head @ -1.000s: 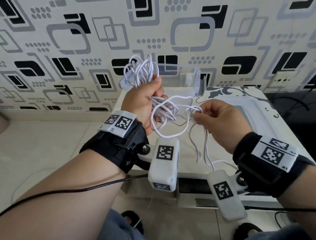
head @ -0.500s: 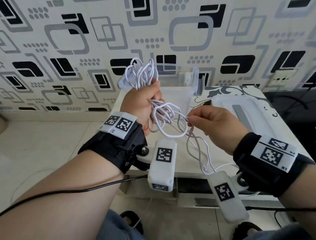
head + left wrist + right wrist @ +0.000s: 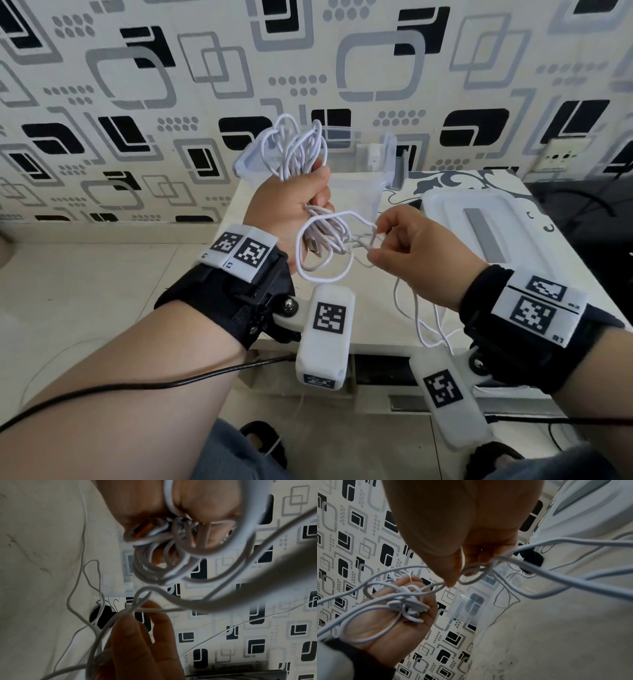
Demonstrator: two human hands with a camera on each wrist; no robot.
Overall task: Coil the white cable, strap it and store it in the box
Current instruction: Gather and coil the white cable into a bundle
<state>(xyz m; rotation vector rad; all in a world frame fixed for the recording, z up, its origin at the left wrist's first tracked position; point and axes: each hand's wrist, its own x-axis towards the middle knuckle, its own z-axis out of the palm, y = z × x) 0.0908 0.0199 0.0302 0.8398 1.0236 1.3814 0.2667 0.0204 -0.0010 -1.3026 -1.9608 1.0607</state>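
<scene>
My left hand (image 3: pixel 291 202) is raised above the table and grips a bundle of white cable (image 3: pixel 298 147) loops, which stick out above the fist and hang below it. In the left wrist view the same loops (image 3: pixel 163 563) bunch under the curled fingers, with an orange-tipped plug among them. Just to the right, my right hand (image 3: pixel 407 246) pinches a loose strand (image 3: pixel 363 245) of the cable between thumb and fingertips; the rest trails down past the wrist. The clear plastic box (image 3: pixel 356 192) stands open on the table behind both hands.
A white lid (image 3: pixel 486 226) with a grey stripe lies on the white table (image 3: pixel 376 308) to the right of the box. A patterned wall rises close behind. A wall socket (image 3: pixel 561 159) sits at far right. A tiled floor lies to the left.
My right hand has carried its strand left toward the left hand, and the loop below the fist has tightened. The left hand has held its place with the bundle.
</scene>
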